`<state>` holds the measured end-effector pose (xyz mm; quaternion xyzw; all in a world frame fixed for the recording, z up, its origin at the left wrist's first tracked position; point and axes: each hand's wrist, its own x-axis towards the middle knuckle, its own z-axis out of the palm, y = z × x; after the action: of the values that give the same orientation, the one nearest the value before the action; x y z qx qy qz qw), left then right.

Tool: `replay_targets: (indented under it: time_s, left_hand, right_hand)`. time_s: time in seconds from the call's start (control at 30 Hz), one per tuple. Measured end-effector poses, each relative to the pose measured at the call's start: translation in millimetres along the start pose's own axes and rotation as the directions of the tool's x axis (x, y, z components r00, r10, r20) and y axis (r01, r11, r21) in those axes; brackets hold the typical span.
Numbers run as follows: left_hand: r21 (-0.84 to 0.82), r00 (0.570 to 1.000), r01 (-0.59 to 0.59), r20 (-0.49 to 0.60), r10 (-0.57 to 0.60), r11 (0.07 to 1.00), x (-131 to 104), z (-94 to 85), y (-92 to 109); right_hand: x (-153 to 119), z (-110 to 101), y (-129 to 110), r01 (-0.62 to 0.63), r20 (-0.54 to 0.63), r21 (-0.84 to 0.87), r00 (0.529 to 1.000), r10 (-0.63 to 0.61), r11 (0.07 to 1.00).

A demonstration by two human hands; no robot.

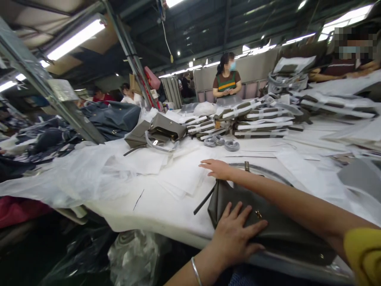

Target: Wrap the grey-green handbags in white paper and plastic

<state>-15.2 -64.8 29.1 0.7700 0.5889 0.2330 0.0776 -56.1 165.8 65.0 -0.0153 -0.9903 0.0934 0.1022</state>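
A dark olive-grey handbag [285,230] lies on its side at the table's front edge, in the head view's lower right. My left hand [235,232], with a silver bangle on its wrist, rests flat on the bag, fingers spread beside a small gold clasp [258,214]. Across the top of the bag reaches my right arm in a yellow sleeve. My right hand [218,169] is stretched out toward thin white sheets [186,174], its fingers extended; whether it touches them I cannot tell. A dark strap [204,200] sticks out from the bag's left end.
Another grey-olive bag [168,127] stands farther back on the white table [160,212]. Stacked wrapped pieces [262,119] and coiled grey handles [231,145] lie behind. A metal post [53,91] slants at left. A masked co-worker [228,79] is across the table.
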Motion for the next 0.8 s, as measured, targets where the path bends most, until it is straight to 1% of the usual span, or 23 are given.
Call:
replay_targets:
  time_s: [0.03,0.1,0.2,0.3,0.4,0.47,0.53,0.6,0.63,0.7,0.73,0.8]
  left_hand:
    - [0.003,1.000,-0.004,-0.006,0.004,1.000,-0.9,-0.2,-0.5]
    - [0.000,1.000,-0.010,-0.015,0.010,1.000,-2.6,-1.3,-1.2]
    - [-0.032,1.000,-0.009,-0.022,0.008,0.999,-4.6,-4.0,-1.4]
    - [-0.072,1.000,-0.003,-0.022,0.001,0.997,-5.2,-6.9,-1.0]
    - [-0.091,1.000,-0.003,-0.020,0.001,0.996,-4.7,-8.1,-1.3]
    - [-0.094,1.000,-0.002,-0.023,0.000,0.996,-4.3,-7.2,-2.1]
    - [-0.097,1.000,-0.002,-0.029,-0.001,0.995,-4.0,-5.1,-3.2]
    - [-0.100,0.999,-0.001,-0.033,-0.002,0.995,-3.7,-2.3,-4.4]
    - [-0.101,0.999,-0.001,-0.032,-0.003,0.995,-3.4,-0.8,-5.1]
    - [-0.095,1.000,0.004,-0.029,-0.007,0.995,-2.4,1.8,-6.1]
    - [-0.085,1.000,0.006,-0.026,-0.008,0.996,-1.7,2.8,-6.4]
    - [-0.052,1.000,0.004,-0.020,-0.005,0.999,0.0,4.4,-6.4]
  right_hand:
    - [14.3,8.0,3.3,0.025,0.015,-0.006,1.000,-0.025,1.000]
    - [34.4,19.7,7.8,0.081,0.042,-0.008,0.996,-0.080,0.997]
    - [48.1,27.0,10.2,0.147,0.067,0.000,0.987,-0.147,0.989]
    - [51.3,24.1,9.6,0.169,0.054,0.000,0.984,-0.169,0.986]
    - [50.6,10.4,9.0,0.132,-0.017,-0.029,0.991,-0.133,0.991]
    - [45.9,-7.3,8.4,0.076,-0.103,-0.054,0.991,-0.081,0.996]
    - [34.2,-33.2,6.1,0.015,-0.217,-0.077,0.976,-0.032,0.997]
    - [12.7,-65.8,0.1,-0.017,-0.333,-0.111,0.943,-0.021,0.994]
    - [-2.1,-83.1,-4.8,-0.016,-0.376,-0.140,0.926,-0.038,0.990]
    - [-38.8,-115.8,-19.1,0.004,-0.400,-0.229,0.911,-0.098,0.973]
    - [-59.8,-129.6,-28.7,0.004,-0.391,-0.290,0.912,-0.122,0.957]
    - [-103.8,-148.6,-52.1,0.011,-0.331,-0.407,0.930,-0.158,0.913]
